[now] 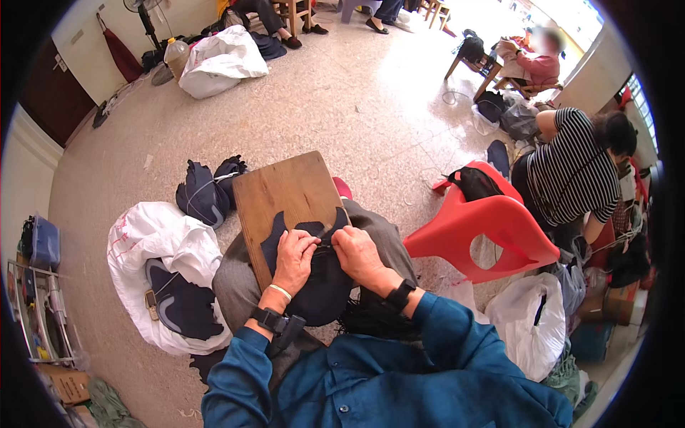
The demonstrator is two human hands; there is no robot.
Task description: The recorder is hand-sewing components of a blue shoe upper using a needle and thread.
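A dark navy shoe upper (314, 292) lies across my lap and a wooden board (289, 185), its two pointed flaps spread toward the far side and its rounded end toward me. My left hand (294, 257) is closed in a pinch at the upper's middle opening. Facing it, my right hand (357, 251) pinches the opposite edge, fingertips close to the left ones. Something thin and dark, perhaps a lace, runs between the fingertips; it is too small to make out. Black fringe-like strands (374, 317) hang beside my right forearm.
Left of my legs sits a white sack (135, 246) with dark pieces and a phone on top. Tied navy bundles (203, 196) lie beyond it. A red plastic stool (474, 239) stands at right, near a person in a striped shirt (571, 164). White bags (528, 321) lie near my right elbow.
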